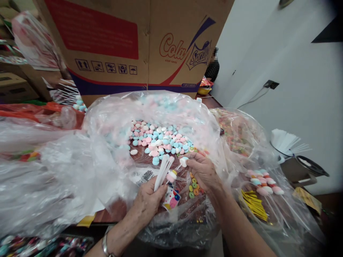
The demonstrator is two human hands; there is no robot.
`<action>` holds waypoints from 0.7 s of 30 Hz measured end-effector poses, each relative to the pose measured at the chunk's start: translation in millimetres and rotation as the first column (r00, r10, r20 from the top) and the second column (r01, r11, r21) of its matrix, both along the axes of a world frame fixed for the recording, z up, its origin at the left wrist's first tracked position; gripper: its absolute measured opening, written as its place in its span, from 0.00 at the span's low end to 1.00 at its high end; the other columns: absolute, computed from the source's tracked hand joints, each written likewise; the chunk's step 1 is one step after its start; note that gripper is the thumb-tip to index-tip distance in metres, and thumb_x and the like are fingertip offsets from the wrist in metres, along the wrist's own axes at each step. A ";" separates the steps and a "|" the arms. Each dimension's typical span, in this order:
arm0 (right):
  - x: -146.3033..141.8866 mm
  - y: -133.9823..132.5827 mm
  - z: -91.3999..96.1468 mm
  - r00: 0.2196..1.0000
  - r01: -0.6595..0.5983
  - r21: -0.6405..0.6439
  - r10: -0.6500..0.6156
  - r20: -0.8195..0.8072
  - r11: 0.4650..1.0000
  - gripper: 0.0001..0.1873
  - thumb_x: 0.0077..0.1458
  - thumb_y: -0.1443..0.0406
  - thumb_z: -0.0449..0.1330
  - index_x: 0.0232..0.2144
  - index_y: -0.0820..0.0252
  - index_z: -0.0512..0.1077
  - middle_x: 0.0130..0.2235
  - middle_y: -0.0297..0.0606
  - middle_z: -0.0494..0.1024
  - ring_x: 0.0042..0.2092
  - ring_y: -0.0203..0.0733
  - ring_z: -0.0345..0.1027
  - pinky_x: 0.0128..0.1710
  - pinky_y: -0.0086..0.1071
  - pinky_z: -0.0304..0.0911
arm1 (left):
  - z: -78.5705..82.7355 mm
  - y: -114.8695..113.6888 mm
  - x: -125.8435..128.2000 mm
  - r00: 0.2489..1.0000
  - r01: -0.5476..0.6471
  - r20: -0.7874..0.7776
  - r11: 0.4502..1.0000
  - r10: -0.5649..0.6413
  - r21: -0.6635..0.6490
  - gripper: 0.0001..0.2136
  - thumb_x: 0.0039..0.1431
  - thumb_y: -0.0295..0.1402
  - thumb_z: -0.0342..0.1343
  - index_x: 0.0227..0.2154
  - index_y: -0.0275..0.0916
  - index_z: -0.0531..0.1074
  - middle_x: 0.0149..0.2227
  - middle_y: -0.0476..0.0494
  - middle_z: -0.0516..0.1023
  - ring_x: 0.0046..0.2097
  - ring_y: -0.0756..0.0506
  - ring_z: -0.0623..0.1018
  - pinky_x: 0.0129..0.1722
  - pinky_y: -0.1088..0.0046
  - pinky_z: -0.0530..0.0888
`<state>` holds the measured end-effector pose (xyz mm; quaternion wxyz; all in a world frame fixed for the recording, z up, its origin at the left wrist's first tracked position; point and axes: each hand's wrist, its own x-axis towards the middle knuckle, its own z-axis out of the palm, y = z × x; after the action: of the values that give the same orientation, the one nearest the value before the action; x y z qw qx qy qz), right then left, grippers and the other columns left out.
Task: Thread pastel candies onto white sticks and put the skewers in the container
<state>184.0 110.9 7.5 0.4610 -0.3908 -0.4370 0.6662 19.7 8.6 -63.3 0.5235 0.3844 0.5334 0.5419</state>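
Observation:
My left hand is closed round a bundle of white sticks. Beside the bundle, a pink, white and yellow candy piece sits on a thin stick near my left fingers. Between thumb and fingertips, my right hand pinches a white-and-blue candy, with a thin stick reaching toward it. Beyond both hands lies a heap of pink, blue and white candies inside a clear plastic bag. Colourful ring candies lie below my right hand. A dotted packet is just beside my left thumb.
A large cardboard box stands behind the bag. At right are finished-looking candy skewers, yellow twist ties in a round container, and a jug. Crumpled plastic covers the left side. Another person is partly visible behind the box.

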 end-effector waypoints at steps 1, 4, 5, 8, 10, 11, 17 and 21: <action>0.4 0.8 0.8 1.000 -0.008 0.000 0.008 0.014 1.000 0.12 0.36 0.63 0.74 0.27 0.59 0.79 0.28 0.35 0.81 0.29 0.36 0.70 0.32 0.31 0.65 | 0.0 -0.1 -0.3 1.000 0.012 -0.002 1.000 -0.012 0.001 0.09 0.55 0.39 0.60 0.26 0.38 0.74 0.19 0.53 0.68 0.23 0.49 0.66 0.23 0.76 0.61; 2.1 3.7 3.4 0.998 -0.030 0.013 0.029 0.056 0.999 0.12 0.36 0.63 0.73 0.27 0.59 0.80 0.29 0.35 0.81 0.29 0.36 0.69 0.33 0.31 0.64 | -2.3 0.2 -0.2 1.000 0.008 -0.004 1.000 -0.008 0.004 0.10 0.56 0.39 0.60 0.27 0.38 0.74 0.19 0.53 0.68 0.22 0.50 0.65 0.23 0.75 0.61; 2.7 4.9 4.0 0.998 -0.031 0.022 0.030 0.060 0.999 0.11 0.36 0.63 0.73 0.27 0.59 0.80 0.29 0.35 0.81 0.30 0.36 0.69 0.33 0.31 0.64 | -4.0 0.5 0.1 1.000 0.001 -0.006 1.000 -0.001 0.008 0.10 0.56 0.39 0.59 0.27 0.38 0.74 0.19 0.53 0.68 0.22 0.50 0.64 0.23 0.75 0.60; 4.2 8.4 4.1 0.999 -0.029 0.042 0.027 0.047 0.999 0.11 0.37 0.63 0.73 0.26 0.58 0.79 0.29 0.34 0.81 0.30 0.36 0.69 0.34 0.31 0.64 | -9.6 1.3 0.6 1.000 0.000 -0.011 1.000 0.000 0.012 0.09 0.56 0.39 0.59 0.28 0.38 0.74 0.19 0.53 0.68 0.21 0.50 0.64 0.22 0.74 0.60; 4.6 10.1 3.2 0.998 -0.036 0.045 0.033 0.056 0.998 0.11 0.37 0.63 0.73 0.26 0.59 0.79 0.29 0.35 0.81 0.30 0.36 0.70 0.34 0.31 0.64 | -11.7 1.4 0.1 1.000 0.002 -0.015 1.000 -0.002 0.016 0.08 0.56 0.38 0.59 0.29 0.38 0.74 0.19 0.53 0.68 0.21 0.50 0.64 0.23 0.74 0.60; 4.5 10.4 2.7 0.997 -0.042 0.049 0.038 0.069 0.998 0.11 0.37 0.63 0.73 0.27 0.59 0.80 0.29 0.35 0.81 0.30 0.36 0.70 0.34 0.31 0.64 | -11.9 1.3 -0.2 1.000 0.002 -0.017 1.000 -0.001 0.020 0.08 0.56 0.37 0.59 0.29 0.38 0.74 0.19 0.53 0.68 0.22 0.50 0.64 0.23 0.74 0.60; 3.1 7.8 1.8 0.988 -0.100 0.110 0.086 0.128 0.989 0.12 0.40 0.62 0.73 0.30 0.58 0.81 0.31 0.35 0.83 0.32 0.37 0.73 0.35 0.31 0.66 | -8.9 0.4 0.2 1.000 -0.015 -0.008 1.000 0.015 0.013 0.09 0.57 0.39 0.58 0.29 0.39 0.74 0.18 0.53 0.68 0.22 0.49 0.65 0.23 0.74 0.60; 4.5 4.1 -4.6 0.975 -0.095 0.220 0.046 0.216 0.971 0.12 0.45 0.61 0.71 0.35 0.56 0.82 0.36 0.36 0.84 0.37 0.40 0.76 0.39 0.33 0.69 | -8.5 1.6 1.4 0.999 -0.034 -0.017 0.999 0.035 0.025 0.10 0.56 0.40 0.59 0.28 0.39 0.74 0.17 0.53 0.68 0.22 0.49 0.66 0.24 0.74 0.62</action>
<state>188.6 115.1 3.0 0.4303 -0.3874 -0.5706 0.5824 21.1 10.2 -71.8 0.5045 0.3865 0.5379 0.5539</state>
